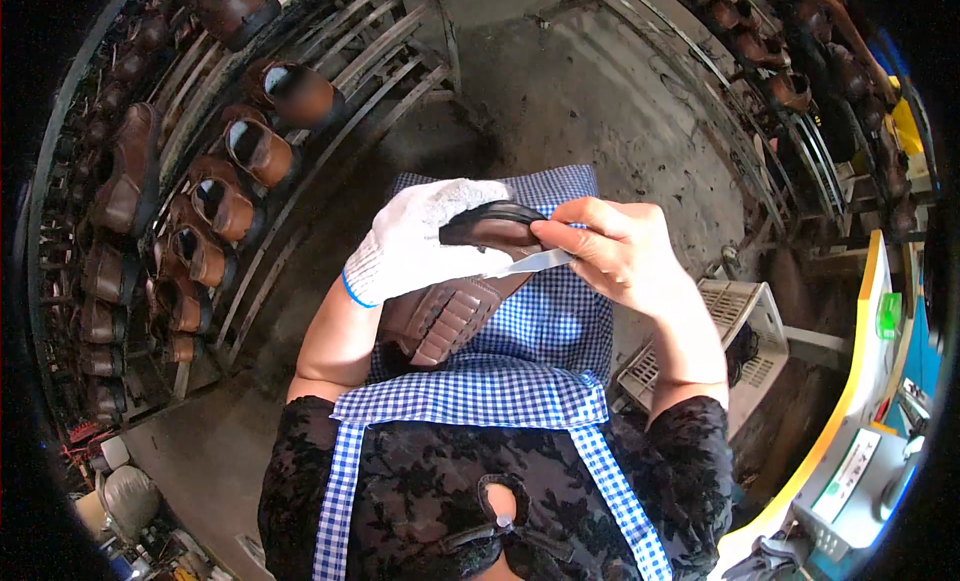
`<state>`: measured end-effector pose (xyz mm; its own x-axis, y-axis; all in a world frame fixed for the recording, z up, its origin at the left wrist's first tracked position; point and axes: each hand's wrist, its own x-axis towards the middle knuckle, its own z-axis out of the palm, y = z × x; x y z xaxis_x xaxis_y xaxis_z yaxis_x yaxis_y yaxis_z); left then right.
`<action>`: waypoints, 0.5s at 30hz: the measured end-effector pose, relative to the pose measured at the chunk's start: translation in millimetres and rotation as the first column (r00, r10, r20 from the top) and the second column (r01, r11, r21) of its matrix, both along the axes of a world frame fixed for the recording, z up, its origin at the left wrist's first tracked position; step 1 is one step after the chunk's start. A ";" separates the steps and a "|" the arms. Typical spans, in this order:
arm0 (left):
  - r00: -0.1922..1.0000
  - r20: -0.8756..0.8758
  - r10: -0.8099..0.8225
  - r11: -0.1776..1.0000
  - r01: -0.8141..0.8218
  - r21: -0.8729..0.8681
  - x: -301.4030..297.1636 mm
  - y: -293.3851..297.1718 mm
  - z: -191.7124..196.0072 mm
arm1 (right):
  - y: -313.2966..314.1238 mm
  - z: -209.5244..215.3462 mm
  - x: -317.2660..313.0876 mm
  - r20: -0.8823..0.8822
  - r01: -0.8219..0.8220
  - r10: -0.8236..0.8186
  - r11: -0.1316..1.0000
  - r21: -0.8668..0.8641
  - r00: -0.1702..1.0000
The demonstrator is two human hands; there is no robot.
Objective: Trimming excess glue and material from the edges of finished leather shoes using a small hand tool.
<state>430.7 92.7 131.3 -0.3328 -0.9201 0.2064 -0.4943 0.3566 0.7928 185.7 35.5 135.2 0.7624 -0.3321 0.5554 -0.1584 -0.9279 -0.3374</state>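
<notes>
A brown leather shoe (446,316) with a black sole edge lies over my lap, tilted, its ribbed side toward me. My left hand (425,236), in a white knitted glove with a blue cuff edge, is closed around the black-edged end of the shoe. Bare, my right hand (610,251) pinches at the right side of that same end, thumb and forefinger by the sole edge. From under its fingers a flat silvery knife blade (541,263) points left, toward the gloved thumb. The knife's handle is hidden in my palm.
A blue-and-white checked apron (550,326) covers my lap. Racks of brown shoes (262,153) stand on the left, and another shoe rack (790,91) is at far right. A pale plastic crate (745,316) sits right of my knees. A yellow-edged bench (868,321) borders the right side.
</notes>
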 end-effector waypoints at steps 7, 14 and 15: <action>0.981 0.124 -0.152 0.963 0.118 0.240 -12.7 -1.8 -0.3 | 13.2 33.9 0.2 -0.466 -0.153 0.067 0.977 -0.148 0.882; 0.974 0.090 -0.208 0.946 0.177 0.270 -15.9 -5.7 -8.4 | -2.2 8.7 5.9 -0.349 -0.222 0.223 0.974 0.041 0.910; 0.974 0.081 -0.212 0.944 0.183 0.273 -15.3 -6.4 -10.3 | -2.0 4.0 4.6 -0.325 -0.182 0.206 0.978 0.102 0.923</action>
